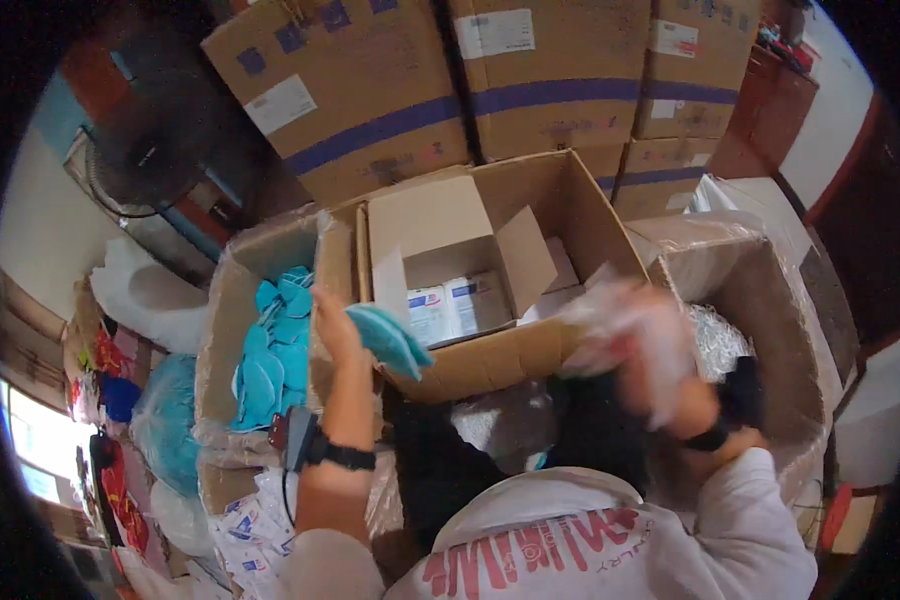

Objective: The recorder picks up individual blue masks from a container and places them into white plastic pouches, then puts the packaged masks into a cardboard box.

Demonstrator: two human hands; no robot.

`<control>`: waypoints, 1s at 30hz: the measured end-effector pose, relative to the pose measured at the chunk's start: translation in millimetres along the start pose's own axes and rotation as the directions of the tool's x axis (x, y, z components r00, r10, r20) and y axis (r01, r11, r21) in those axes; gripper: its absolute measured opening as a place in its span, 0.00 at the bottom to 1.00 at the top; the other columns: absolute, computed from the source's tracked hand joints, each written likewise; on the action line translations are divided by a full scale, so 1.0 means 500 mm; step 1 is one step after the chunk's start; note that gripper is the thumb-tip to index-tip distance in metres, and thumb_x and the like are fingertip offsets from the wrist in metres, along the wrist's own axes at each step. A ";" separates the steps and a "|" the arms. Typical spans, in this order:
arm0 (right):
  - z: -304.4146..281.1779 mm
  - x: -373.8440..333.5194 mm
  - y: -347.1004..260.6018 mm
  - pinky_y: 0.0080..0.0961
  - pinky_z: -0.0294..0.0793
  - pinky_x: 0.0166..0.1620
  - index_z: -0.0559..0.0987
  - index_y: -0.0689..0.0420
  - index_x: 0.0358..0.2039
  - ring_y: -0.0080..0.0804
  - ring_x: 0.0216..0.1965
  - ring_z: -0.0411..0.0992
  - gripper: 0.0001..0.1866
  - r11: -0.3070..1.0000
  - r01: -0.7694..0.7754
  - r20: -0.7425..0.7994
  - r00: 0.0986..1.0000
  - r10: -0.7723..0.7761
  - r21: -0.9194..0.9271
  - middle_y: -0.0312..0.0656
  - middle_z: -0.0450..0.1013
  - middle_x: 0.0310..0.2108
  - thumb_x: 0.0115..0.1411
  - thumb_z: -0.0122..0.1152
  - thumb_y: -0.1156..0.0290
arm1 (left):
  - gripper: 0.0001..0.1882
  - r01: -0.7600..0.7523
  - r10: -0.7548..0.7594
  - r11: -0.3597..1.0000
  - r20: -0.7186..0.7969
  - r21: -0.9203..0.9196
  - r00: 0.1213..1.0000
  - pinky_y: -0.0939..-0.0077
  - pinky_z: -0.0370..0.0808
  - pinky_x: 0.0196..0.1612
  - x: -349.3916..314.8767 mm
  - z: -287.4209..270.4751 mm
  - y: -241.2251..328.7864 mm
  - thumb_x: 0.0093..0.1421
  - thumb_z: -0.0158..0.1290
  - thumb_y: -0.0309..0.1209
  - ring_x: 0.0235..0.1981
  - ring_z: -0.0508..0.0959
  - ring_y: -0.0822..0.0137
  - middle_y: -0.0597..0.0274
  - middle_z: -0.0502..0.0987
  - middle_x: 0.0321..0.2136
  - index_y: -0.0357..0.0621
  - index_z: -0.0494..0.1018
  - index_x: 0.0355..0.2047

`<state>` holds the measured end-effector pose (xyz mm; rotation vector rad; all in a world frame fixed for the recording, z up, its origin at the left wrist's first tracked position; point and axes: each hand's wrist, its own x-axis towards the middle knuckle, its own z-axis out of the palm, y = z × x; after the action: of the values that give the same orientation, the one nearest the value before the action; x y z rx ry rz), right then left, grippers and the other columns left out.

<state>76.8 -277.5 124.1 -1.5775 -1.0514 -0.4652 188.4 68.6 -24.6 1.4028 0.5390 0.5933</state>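
Observation:
My left hand (338,332) is closed on a folded teal fabric piece (388,338) with a pale edge, in front of the large open carton. To its left, more teal fabric pieces (275,355) lie heaped in a plastic-lined carton (213,335). On the right my right hand (660,345) is smeared by motion. A clear plastic bag (610,312), blurred too, is gripped in it, near the large carton's right front corner. Inside the large carton (480,365) stands a smaller open box (430,215) holding white printed packets (457,305).
At the right, a plastic-lined carton (805,345) holds crumpled clear bags (715,340). White printed packets (255,525) fill a box at the lower left. Tall sealed cartons (560,60) stack behind. A fan (145,150) stands far left, above a teal-filled plastic sack (167,420).

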 end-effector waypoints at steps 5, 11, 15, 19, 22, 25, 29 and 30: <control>-0.434 -0.306 0.047 0.25 0.69 0.32 0.73 0.62 0.34 0.30 0.29 0.71 0.18 0.337 -0.838 -0.708 0.544 0.451 -0.429 0.44 0.71 0.27 0.57 0.49 0.58 | 0.24 0.015 -0.025 0.997 0.135 0.078 0.990 0.81 0.59 0.24 -0.180 0.017 0.098 0.61 0.34 0.50 0.19 0.60 0.75 0.70 0.57 0.15 0.47 0.56 0.15; -0.379 -0.458 0.031 0.34 0.67 0.40 0.74 0.63 0.36 0.49 0.38 0.69 0.21 -0.224 -0.808 -0.457 0.062 0.887 -0.544 0.53 0.72 0.32 0.52 0.55 0.56 | 0.18 -0.428 0.364 0.892 0.331 0.144 0.871 0.79 0.58 0.24 -0.154 -0.003 0.089 0.63 0.35 0.37 0.20 0.59 0.75 0.68 0.59 0.16 0.41 0.61 0.18; -0.333 -0.506 0.041 0.32 0.68 0.39 0.75 0.62 0.34 0.45 0.36 0.70 0.19 -0.104 -0.793 -0.270 0.079 0.960 -0.600 0.52 0.72 0.33 0.53 0.54 0.56 | 0.11 -0.888 0.802 0.357 0.392 0.290 0.450 0.71 0.64 0.28 0.042 -0.047 0.136 0.59 0.41 0.30 0.23 0.66 0.60 0.57 0.65 0.18 0.39 0.63 0.21; -0.291 -0.476 0.070 0.31 0.66 0.44 0.72 0.62 0.38 0.45 0.42 0.67 0.16 -0.018 -0.787 -0.330 0.237 0.914 -0.616 0.51 0.69 0.40 0.53 0.55 0.63 | 0.15 -0.607 0.822 0.105 0.275 0.788 0.499 0.68 0.67 0.34 0.318 -0.159 0.223 0.55 0.48 0.40 0.29 0.71 0.56 0.53 0.72 0.25 0.38 0.70 0.29; -0.263 -0.433 0.081 0.29 0.64 0.47 0.71 0.62 0.39 0.44 0.47 0.65 0.15 0.075 -0.773 -0.379 0.390 0.839 -0.630 0.51 0.66 0.45 0.53 0.55 0.67 | 0.21 -0.494 0.747 0.303 0.119 0.815 0.654 0.70 0.67 0.38 0.388 -0.170 0.186 0.52 0.51 0.45 0.33 0.72 0.57 0.52 0.72 0.28 0.37 0.70 0.33; -0.237 -0.370 0.106 0.28 0.62 0.50 0.71 0.62 0.39 0.43 0.49 0.63 0.14 0.169 -0.769 -0.358 0.465 0.809 -0.617 0.51 0.65 0.46 0.53 0.55 0.69 | 0.17 -0.678 0.656 0.488 0.282 0.549 0.700 0.73 0.66 0.41 0.366 -0.092 0.102 0.55 0.47 0.40 0.34 0.71 0.63 0.55 0.72 0.30 0.36 0.69 0.32; -0.149 -0.297 0.151 0.30 0.63 0.50 0.71 0.62 0.38 0.46 0.47 0.64 0.13 0.330 -0.753 -0.245 0.538 0.806 -0.570 0.51 0.65 0.46 0.53 0.55 0.71 | 0.13 -0.457 0.056 0.862 0.857 0.217 0.512 0.75 0.65 0.44 0.062 0.091 -0.049 0.60 0.40 0.33 0.38 0.71 0.68 0.60 0.73 0.35 0.39 0.71 0.35; -0.126 -0.287 0.164 0.31 0.63 0.49 0.71 0.62 0.37 0.46 0.47 0.64 0.12 0.357 -0.737 -0.187 0.542 0.819 -0.574 0.51 0.65 0.45 0.53 0.55 0.71 | 0.14 -0.420 -0.047 0.895 0.968 0.151 0.247 0.74 0.64 0.48 -0.003 0.124 -0.063 0.60 0.40 0.33 0.42 0.69 0.66 0.59 0.72 0.38 0.39 0.70 0.40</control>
<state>83.5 -387.9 -14.2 -2.4986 -0.0648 0.0227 230.7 19.4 -49.7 1.9268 -0.6140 -0.3283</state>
